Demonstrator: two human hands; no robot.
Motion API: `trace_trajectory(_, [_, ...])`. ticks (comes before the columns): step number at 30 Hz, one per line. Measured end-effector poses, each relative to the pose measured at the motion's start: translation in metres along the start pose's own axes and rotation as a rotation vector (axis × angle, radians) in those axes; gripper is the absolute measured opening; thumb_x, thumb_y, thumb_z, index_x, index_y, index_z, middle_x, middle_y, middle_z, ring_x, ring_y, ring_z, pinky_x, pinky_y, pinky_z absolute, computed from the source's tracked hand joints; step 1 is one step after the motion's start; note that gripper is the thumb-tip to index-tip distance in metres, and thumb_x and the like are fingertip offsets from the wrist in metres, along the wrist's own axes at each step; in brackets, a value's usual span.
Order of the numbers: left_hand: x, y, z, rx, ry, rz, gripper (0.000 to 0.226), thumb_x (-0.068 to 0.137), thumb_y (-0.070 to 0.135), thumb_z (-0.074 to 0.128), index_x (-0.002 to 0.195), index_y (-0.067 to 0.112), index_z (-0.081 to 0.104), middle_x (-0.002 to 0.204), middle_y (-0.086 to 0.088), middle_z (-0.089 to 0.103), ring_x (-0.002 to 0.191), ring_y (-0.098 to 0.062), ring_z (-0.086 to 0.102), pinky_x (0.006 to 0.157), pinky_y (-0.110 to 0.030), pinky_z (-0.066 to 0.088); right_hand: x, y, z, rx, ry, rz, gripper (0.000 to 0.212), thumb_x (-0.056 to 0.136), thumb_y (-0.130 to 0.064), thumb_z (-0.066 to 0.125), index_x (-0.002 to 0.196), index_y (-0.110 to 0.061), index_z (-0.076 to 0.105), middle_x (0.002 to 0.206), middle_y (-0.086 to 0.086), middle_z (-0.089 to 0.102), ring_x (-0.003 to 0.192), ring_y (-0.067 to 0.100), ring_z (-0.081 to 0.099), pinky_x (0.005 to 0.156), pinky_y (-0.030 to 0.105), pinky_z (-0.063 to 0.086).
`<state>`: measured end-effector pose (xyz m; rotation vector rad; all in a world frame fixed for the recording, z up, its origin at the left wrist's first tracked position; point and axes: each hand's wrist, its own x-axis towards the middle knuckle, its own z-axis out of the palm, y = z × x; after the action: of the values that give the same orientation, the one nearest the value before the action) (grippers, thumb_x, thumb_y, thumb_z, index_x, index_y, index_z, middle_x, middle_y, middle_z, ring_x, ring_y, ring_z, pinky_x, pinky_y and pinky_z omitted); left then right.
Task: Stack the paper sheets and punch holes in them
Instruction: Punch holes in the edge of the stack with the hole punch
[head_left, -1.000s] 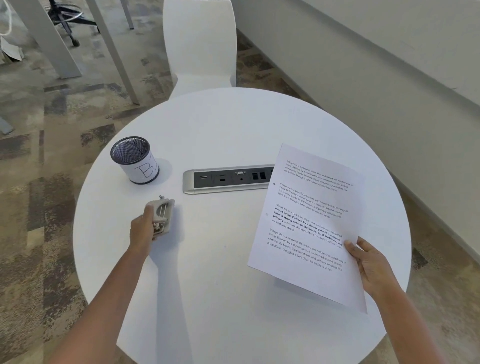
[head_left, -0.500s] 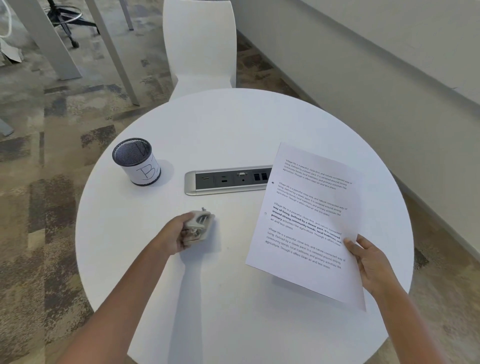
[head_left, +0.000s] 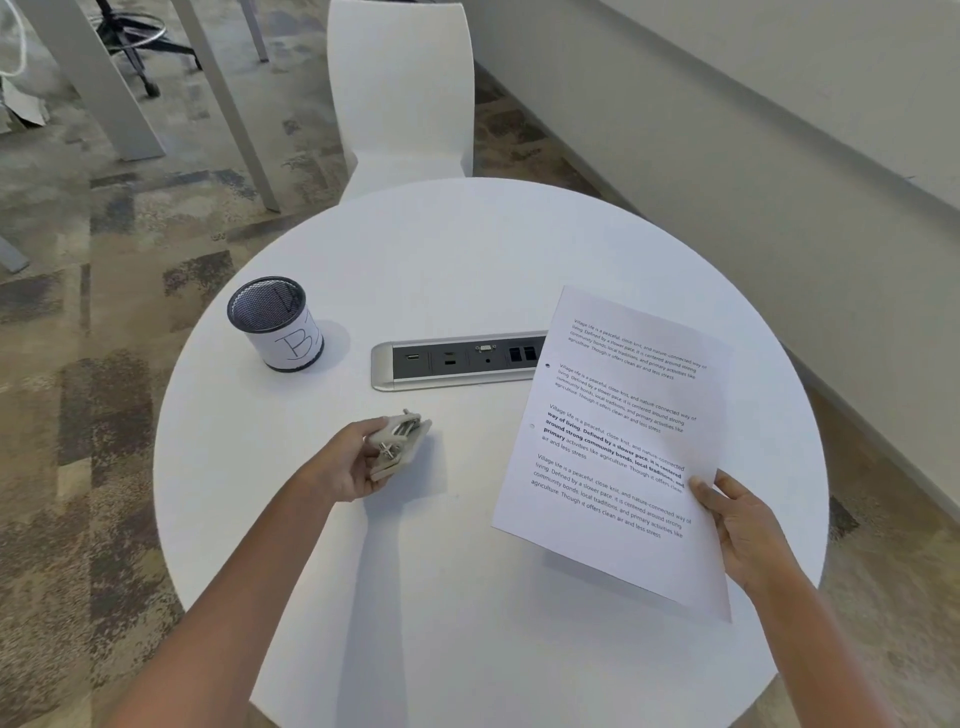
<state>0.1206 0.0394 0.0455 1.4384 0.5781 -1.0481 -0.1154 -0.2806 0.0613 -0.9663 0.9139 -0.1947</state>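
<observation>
**Nearly Ready: Punch in One Hand, Sheets in the Other**

The left hand (head_left: 358, 467) has its fingers curled round a small beige hole punch (head_left: 400, 447), holding it just over the white round surface (head_left: 467, 249). The right hand (head_left: 743, 525) pinches the lower right corner of the paper sheets (head_left: 618, 447), thumb on top and fingers underneath. The sheets hang tilted above the right half of the surface and cast a shadow below.

To do this step well, I judge the stack's free left edge should be squared first, then fed fully into the punch's slot before squeezing. A one-corner pinch lets the sheets sag and fan apart.

The top sheet is white with four blocks of printed text, one partly bold. Two small round marks sit on its left margin, probably holes. How many sheets are stacked cannot be told. A mesh pen cup (head_left: 275, 332) and a power strip (head_left: 457, 358) lie beyond.
</observation>
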Motion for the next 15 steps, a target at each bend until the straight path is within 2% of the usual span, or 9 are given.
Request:
trace_trajectory(5, [0.000, 0.004, -0.014, -0.050, 0.068, 0.144, 0.028, 0.092, 0.034, 0.044, 0.072, 0.017, 0.054, 0.037, 0.003, 0.055, 0.027, -0.007, 0.047, 0.035, -0.010, 0.034, 0.001, -0.002, 0.001, -0.014, 0.003, -0.004, 0.019, 0.089, -0.003, 0.051, 0.097, -0.014, 0.064, 0.079, -0.002, 0.077, 0.068, 0.013, 0.072, 0.057, 0.030, 0.060])
trace_trajectory(7, [0.002, 0.005, -0.020, 0.004, 0.132, 0.219, 0.022, 0.092, 0.033, 0.045, 0.078, 0.019, 0.056, 0.055, -0.002, 0.058, 0.040, -0.011, 0.053, 0.044, -0.019, 0.034, 0.001, -0.001, 0.003, -0.015, 0.000, 0.002, 0.019, 0.089, -0.003, 0.051, 0.098, -0.014, 0.064, 0.079, -0.002, 0.077, 0.068, 0.013, 0.072, 0.057, 0.031, 0.060])
trace_trajectory(9, [0.004, 0.005, -0.026, 0.072, 0.210, 0.287, 0.020, 0.089, 0.032, 0.050, 0.086, 0.013, 0.058, 0.069, -0.006, 0.056, 0.058, -0.019, 0.053, 0.054, -0.026, 0.036, 0.002, 0.001, 0.006, -0.005, -0.009, 0.011, 0.020, 0.090, -0.003, 0.050, 0.098, -0.014, 0.064, 0.079, -0.002, 0.077, 0.069, 0.013, 0.072, 0.058, 0.031, 0.060])
trace_trajectory(11, [0.005, 0.004, -0.029, 0.130, 0.280, 0.349, 0.029, 0.076, 0.037, 0.060, 0.080, 0.008, 0.058, 0.070, -0.009, 0.056, 0.065, -0.024, 0.052, 0.059, -0.029, 0.037, 0.003, 0.002, 0.009, -0.002, -0.017, 0.020, 0.020, 0.090, -0.003, 0.049, 0.099, -0.014, 0.064, 0.080, -0.002, 0.077, 0.070, 0.013, 0.072, 0.060, 0.032, 0.061])
trace_trajectory(13, [0.005, 0.003, -0.030, 0.199, 0.325, 0.388, 0.033, 0.066, 0.041, 0.056, 0.070, 0.008, 0.056, 0.071, -0.011, 0.054, 0.072, -0.025, 0.050, 0.062, -0.030, 0.036, 0.003, 0.003, 0.012, -0.007, -0.017, 0.025, 0.021, 0.090, -0.002, 0.049, 0.098, -0.015, 0.064, 0.080, -0.002, 0.077, 0.070, 0.013, 0.072, 0.061, 0.032, 0.061])
trace_trajectory(15, [0.007, -0.001, -0.031, 0.269, 0.354, 0.420, 0.035, 0.071, 0.041, 0.055, 0.071, 0.006, 0.055, 0.072, -0.011, 0.053, 0.073, -0.025, 0.048, 0.059, -0.031, 0.032, 0.003, 0.003, 0.015, -0.015, -0.014, 0.024, 0.020, 0.090, -0.002, 0.049, 0.098, -0.014, 0.063, 0.079, -0.002, 0.077, 0.069, 0.012, 0.072, 0.059, 0.031, 0.061])
